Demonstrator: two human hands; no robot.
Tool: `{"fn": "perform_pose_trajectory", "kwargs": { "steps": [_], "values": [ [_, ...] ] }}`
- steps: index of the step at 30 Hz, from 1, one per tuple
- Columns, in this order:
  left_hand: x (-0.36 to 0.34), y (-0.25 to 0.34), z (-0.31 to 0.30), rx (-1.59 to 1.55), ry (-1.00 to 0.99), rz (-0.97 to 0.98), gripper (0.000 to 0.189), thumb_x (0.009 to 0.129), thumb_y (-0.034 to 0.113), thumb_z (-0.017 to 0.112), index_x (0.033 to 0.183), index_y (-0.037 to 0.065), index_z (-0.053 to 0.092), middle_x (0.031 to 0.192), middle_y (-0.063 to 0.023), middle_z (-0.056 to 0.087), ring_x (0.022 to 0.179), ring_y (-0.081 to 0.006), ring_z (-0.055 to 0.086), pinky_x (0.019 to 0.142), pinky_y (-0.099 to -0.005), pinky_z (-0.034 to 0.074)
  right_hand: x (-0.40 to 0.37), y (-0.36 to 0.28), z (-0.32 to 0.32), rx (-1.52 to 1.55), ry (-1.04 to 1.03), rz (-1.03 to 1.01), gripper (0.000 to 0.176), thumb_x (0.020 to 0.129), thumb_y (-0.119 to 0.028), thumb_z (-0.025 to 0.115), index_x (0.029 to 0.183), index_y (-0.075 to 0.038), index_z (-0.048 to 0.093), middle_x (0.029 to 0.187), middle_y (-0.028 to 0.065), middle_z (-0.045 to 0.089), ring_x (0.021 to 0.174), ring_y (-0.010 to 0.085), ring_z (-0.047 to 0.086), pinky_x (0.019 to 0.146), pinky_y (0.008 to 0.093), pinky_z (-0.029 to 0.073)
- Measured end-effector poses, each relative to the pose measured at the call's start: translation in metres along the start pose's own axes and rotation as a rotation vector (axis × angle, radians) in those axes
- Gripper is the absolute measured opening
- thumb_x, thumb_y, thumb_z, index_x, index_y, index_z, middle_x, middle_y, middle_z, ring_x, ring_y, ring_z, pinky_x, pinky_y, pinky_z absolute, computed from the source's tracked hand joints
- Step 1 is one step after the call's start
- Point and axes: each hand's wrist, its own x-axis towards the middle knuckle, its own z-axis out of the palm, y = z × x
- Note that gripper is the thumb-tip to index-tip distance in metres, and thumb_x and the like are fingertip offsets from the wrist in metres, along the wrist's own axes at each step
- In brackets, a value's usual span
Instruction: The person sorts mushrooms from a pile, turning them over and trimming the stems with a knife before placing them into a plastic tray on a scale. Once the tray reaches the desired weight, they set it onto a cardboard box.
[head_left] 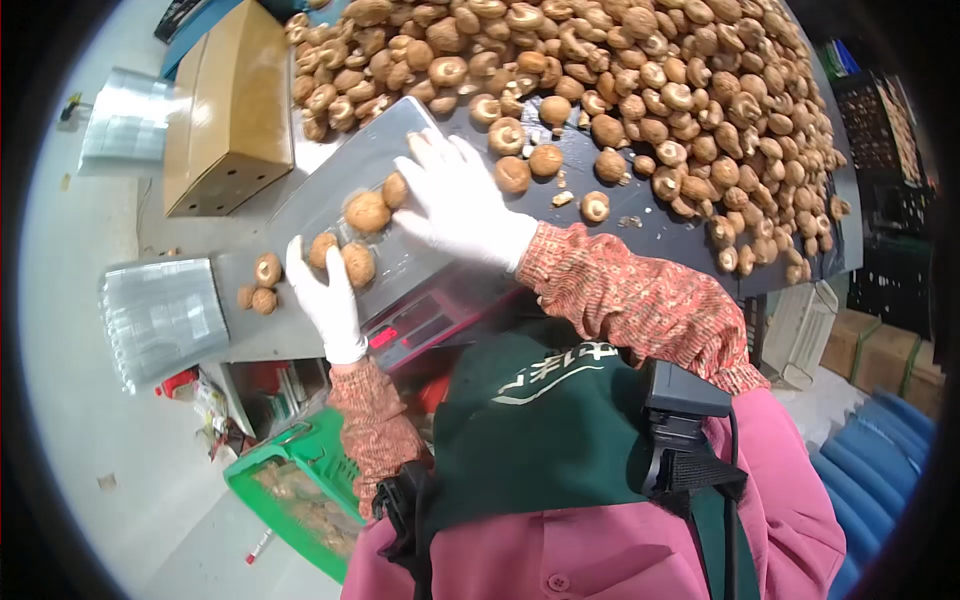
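A big heap of brown mushrooms point(640, 70) covers the dark table point(660, 235) at the top. In front of it stands a scale with a steel pan point(360, 165) and a red display point(410, 330). Several mushrooms lie on the pan. My left hand point(325, 300), in a white glove, has its fingers around one mushroom point(322, 248) next to another point(358, 263). My right hand point(455, 200), also gloved, lies flat on the pan with fingers spread, touching a mushroom point(395, 190) beside a larger one point(367, 212).
Three small mushrooms point(260, 285) sit on the grey counter left of the scale. Stacks of clear plastic packs point(160, 315) lie at the left, a cardboard box point(230, 110) at the upper left. A green basket point(300, 490) stands on the floor below.
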Motion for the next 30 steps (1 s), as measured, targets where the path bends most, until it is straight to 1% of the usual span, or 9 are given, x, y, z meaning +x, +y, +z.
{"fn": "perform_pose_trajectory", "kwargs": {
  "steps": [5,7,9,12,15,17,19,25,30],
  "values": [
    [-0.01,0.007,0.011,0.006,-0.05,-0.001,0.035,0.098,0.016,0.061,0.127,-0.003,0.059,0.131,-0.0165,0.059,0.124,-0.0276,0.053,0.109,-0.0379,0.037,-0.032,0.035,-0.038,0.15,0.156,0.042,0.05,0.082,-0.025,0.071,0.125,-0.004,0.057,0.125,0.0187,0.059,0.119,0.0358,0.054,0.101,0.0473,0.043],
    [-0.015,0.009,0.007,-0.015,-0.035,-0.017,0.031,0.098,0.015,0.059,0.124,-0.002,0.06,0.129,-0.0149,0.06,0.121,-0.0269,0.055,0.108,-0.0379,0.039,-0.057,0.069,-0.038,0.166,0.184,0.316,0.052,0.078,-0.021,0.073,0.125,-0.005,0.057,0.117,0.0162,0.062,0.111,0.0333,0.057,0.095,0.0436,0.046],
    [-0.019,0.008,0.007,-0.009,-0.036,0.001,0.03,0.098,0.014,0.059,0.124,-0.002,0.06,0.129,-0.0151,0.06,0.121,-0.0269,0.056,0.108,-0.038,0.04,-0.074,0.104,-0.03,-0.121,0.247,0.445,0.054,0.077,-0.022,0.075,0.125,-0.007,0.058,0.117,0.0168,0.061,0.11,0.0336,0.057,0.093,0.0429,0.046],
    [-0.023,0.009,0.008,-0.038,-0.049,-0.005,0.029,0.098,0.012,0.059,0.123,-0.002,0.06,0.129,-0.016,0.06,0.123,-0.0271,0.055,0.109,-0.0382,0.039,-0.083,0.137,-0.028,-0.164,-0.05,0.399,0.053,0.079,-0.026,0.071,0.127,-0.006,0.058,0.119,0.0176,0.06,0.111,0.0337,0.056,0.093,0.0438,0.046],
    [-0.021,0.008,0.004,-0.031,-0.063,-0.016,0.032,0.098,0.012,0.059,0.126,-0.003,0.058,0.131,-0.0172,0.058,0.124,-0.0281,0.054,0.11,-0.0391,0.038,-0.084,0.146,-0.026,0.133,0.147,0.485,0.046,0.084,-0.029,0.068,0.123,-0.005,0.063,0.116,0.0181,0.064,0.111,0.0315,0.06,0.093,0.0443,0.047],
    [-0.023,0.015,0.003,-0.034,-0.043,-0.036,0.035,0.098,0.012,0.059,0.129,-0.003,0.056,0.133,-0.0179,0.057,0.126,-0.029,0.052,0.111,-0.0398,0.037,-0.069,0.132,-0.066,0.945,-0.029,0.909,0.038,0.099,-0.034,0.056,0.124,-0.005,0.062,0.12,0.0134,0.067,0.109,0.0264,0.066,0.095,0.0423,0.052],
    [-0.026,0.021,0.001,0.084,0.005,0.002,0.038,0.098,0.013,0.059,0.132,-0.003,0.054,0.135,-0.0186,0.055,0.128,-0.0298,0.05,0.112,-0.0406,0.036,-0.077,0.134,-0.065,1.683,0.159,0.96,0.039,0.103,-0.034,0.053,0.13,-0.005,0.057,0.124,0.013,0.065,0.11,0.0288,0.066,0.094,0.0426,0.054],
    [-0.025,0.041,0.002,0.068,0.078,0.132,0.05,0.089,0.012,0.069,0.134,-0.002,0.053,0.137,-0.0225,0.053,0.131,-0.0385,0.047,0.111,-0.0477,0.035,-0.073,0.098,-0.088,1.993,0.225,1.013,0.04,0.102,-0.024,0.055,0.133,0.002,0.052,0.133,0.018,0.06,0.124,0.0333,0.057,0.109,0.0487,0.045],
    [-0.016,0.049,0.003,0.136,-0.03,0.297,0.055,0.082,0.014,0.074,0.132,0.001,0.055,0.136,-0.0212,0.055,0.131,-0.0406,0.046,0.111,-0.0503,0.035,-0.057,0.056,-0.093,2.184,0.026,0.988,0.045,0.103,-0.021,0.052,0.136,0.008,0.046,0.135,0.026,0.055,0.128,0.037,0.054,0.112,0.0505,0.044]
  ]
}}
